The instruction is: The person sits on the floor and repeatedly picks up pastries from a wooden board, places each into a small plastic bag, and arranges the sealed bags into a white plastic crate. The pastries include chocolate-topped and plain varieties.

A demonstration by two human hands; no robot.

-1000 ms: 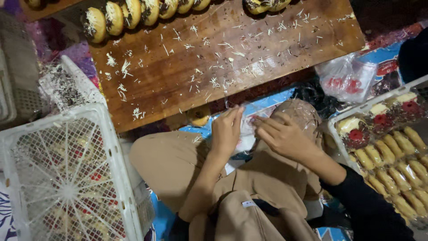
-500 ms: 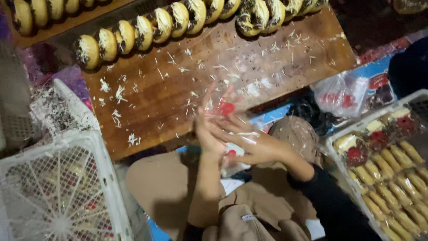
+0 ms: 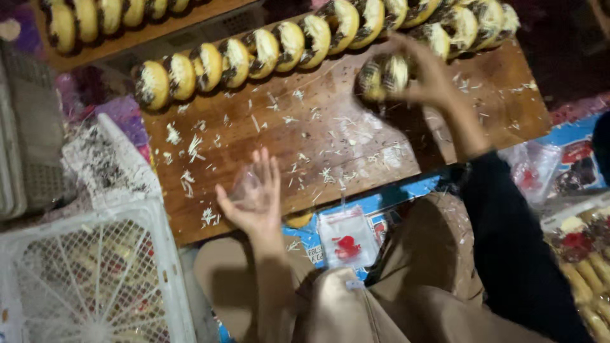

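Observation:
My right hand (image 3: 427, 76) is stretched out over the wooden board (image 3: 330, 136) and grips a round yellow pastry with dark filling (image 3: 381, 75), lifted from the row of similar pastries (image 3: 254, 54) along the board's far edge. My left hand (image 3: 255, 198) hovers at the board's near edge with fingers spread upward, a small clear plastic bag (image 3: 244, 185) resting against its palm and fingers. More clear bags with a red mark (image 3: 346, 240) lie on my lap below.
A white mesh crate (image 3: 82, 279) stands at the lower left, with a grey basket (image 3: 25, 159) behind it. A tray of packed pastries (image 3: 581, 254) sits at the right edge. White shreds litter the board. A second pastry row (image 3: 108, 16) lies farther back.
My right hand left the bags at my lap, reached forward across the board and took a pastry from the row. My left hand rose with a clear bag.

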